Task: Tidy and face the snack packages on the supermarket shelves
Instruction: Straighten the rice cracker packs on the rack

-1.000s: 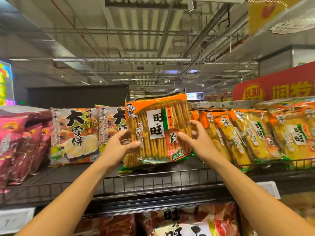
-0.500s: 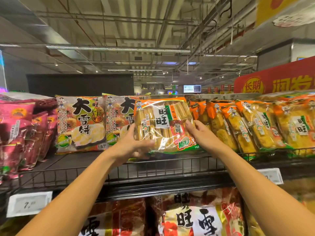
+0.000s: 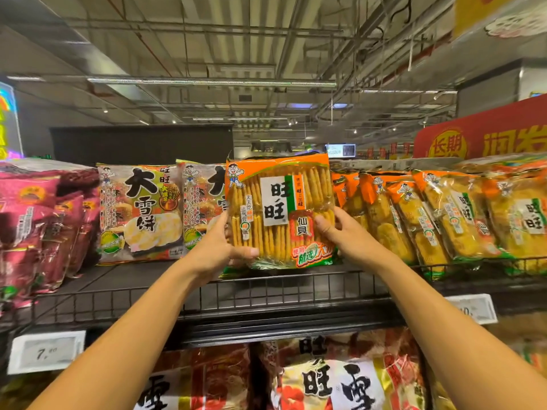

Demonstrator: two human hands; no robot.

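Both hands are on it: the left hand (image 3: pixel 217 250) grips the lower left edge of the orange rice cracker pack (image 3: pixel 279 211), thumb across the front, and the right hand (image 3: pixel 343 232) pinches the right edge, thumb on the red label. The pack stands upright, facing front, its bottom edge at the top shelf (image 3: pixel 148 279), just behind the black wire rail (image 3: pixel 266 294). Just left, two snow cracker bags (image 3: pixel 139 213) stand facing out, the second partly hidden by the held pack. Further left lean dark pink bags (image 3: pixel 38 229). To the right, a row of orange packs (image 3: pixel 429 217) tilts sideways. A price tag (image 3: pixel 46 352) reads seven-something; more red bags (image 3: pixel 340 377) fill the shelf below.
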